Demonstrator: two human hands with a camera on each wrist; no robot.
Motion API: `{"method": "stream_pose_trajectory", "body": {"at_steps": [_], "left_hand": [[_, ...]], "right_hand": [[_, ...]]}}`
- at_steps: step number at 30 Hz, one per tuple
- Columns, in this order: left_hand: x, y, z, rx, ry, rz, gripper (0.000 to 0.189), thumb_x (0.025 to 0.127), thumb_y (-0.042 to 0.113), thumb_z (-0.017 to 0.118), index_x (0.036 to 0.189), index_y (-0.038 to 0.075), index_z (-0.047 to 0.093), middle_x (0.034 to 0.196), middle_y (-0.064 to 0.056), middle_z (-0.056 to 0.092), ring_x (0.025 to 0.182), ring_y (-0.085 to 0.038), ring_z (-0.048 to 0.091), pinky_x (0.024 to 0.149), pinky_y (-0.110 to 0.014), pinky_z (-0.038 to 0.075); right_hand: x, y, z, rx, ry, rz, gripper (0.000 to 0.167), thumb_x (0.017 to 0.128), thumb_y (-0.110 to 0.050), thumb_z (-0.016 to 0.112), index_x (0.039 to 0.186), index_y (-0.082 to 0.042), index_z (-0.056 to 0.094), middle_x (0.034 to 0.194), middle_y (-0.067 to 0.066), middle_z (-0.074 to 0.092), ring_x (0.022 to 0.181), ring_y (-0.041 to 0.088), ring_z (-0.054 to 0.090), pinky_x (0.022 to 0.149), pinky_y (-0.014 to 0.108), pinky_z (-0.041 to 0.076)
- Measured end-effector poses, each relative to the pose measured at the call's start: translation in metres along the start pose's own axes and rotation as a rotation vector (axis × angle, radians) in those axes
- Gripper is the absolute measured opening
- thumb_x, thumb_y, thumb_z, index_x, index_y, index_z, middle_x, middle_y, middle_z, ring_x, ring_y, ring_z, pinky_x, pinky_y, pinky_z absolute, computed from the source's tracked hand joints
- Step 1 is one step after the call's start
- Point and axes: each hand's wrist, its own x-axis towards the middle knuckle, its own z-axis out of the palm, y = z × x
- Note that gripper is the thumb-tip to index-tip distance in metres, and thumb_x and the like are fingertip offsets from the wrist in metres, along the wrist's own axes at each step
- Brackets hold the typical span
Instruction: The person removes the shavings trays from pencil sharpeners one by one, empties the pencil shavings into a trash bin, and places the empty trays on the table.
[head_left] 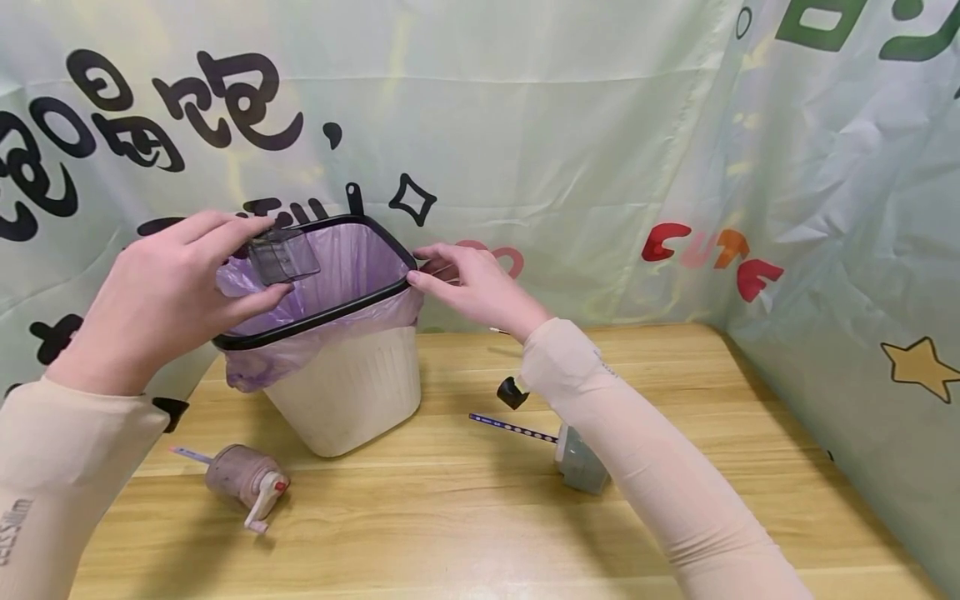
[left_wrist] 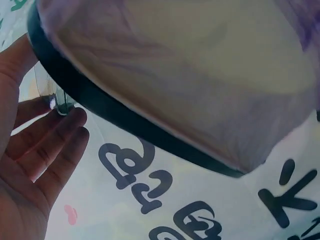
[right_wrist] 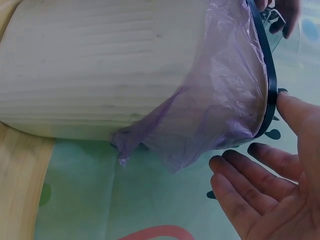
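My left hand (head_left: 176, 283) holds a small clear plastic box (head_left: 283, 257), like a sharpener's shavings drawer, between thumb and fingers over the mouth of a white trash bin (head_left: 352, 383). The box is tilted; whether anything is in it I cannot tell. A purple bag (head_left: 360, 250) lines the bin and is folded out over its black rim (head_left: 322, 318). At the rim's right corner is my right hand (head_left: 476, 287), its thumb at the edge. In the right wrist view the other fingers (right_wrist: 245, 182) are loosely extended, apart from the bin.
A pinkish crank pencil sharpener (head_left: 243, 479) lies on the wooden table (head_left: 420, 517) left of front, a pencil (head_left: 191, 454) sticking out. Beneath my right forearm sits a grey-blue object (head_left: 581, 462) with a blue dotted pencil (head_left: 513, 427) at it. Printed cloth (head_left: 562, 150) hangs behind the bin.
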Motion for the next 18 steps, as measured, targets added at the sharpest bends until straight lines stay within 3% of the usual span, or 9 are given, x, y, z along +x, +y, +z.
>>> {"method": "stream_pose_trajectory", "body": {"at_steps": [5,10,18], "left_hand": [[-0.001,0.006,0.0,-0.021,0.024,-0.064,0.073,0.07,0.023,0.095,0.136,0.002,0.071,0.107,-0.017,0.076,0.071,-0.022,0.059,0.068,-0.032,0.045],[-0.001,0.013,0.001,-0.081,0.067,-0.09,0.072,0.069,0.025,0.095,0.133,0.002,0.073,0.104,-0.018,0.078,0.072,-0.02,0.058,0.069,-0.024,0.042],[0.0,0.034,0.001,-0.163,0.076,-0.134,0.071,0.068,0.023,0.097,0.133,0.006,0.074,0.114,-0.018,0.08,0.084,-0.026,0.07,0.078,-0.003,0.041]], "right_hand": [[-0.004,0.002,-0.004,0.02,-0.009,-0.006,0.052,0.107,-0.039,0.067,0.15,-0.012,0.061,0.132,0.002,0.074,0.118,0.017,0.074,0.107,0.033,0.058],[-0.01,0.008,-0.008,0.023,-0.002,0.001,0.051,0.107,-0.04,0.067,0.149,-0.013,0.061,0.136,0.001,0.07,0.121,0.017,0.072,0.108,0.033,0.057],[-0.017,0.018,-0.015,0.017,-0.006,0.0,0.049,0.106,-0.037,0.068,0.148,-0.012,0.061,0.141,0.0,0.068,0.125,0.02,0.072,0.112,0.04,0.057]]}}
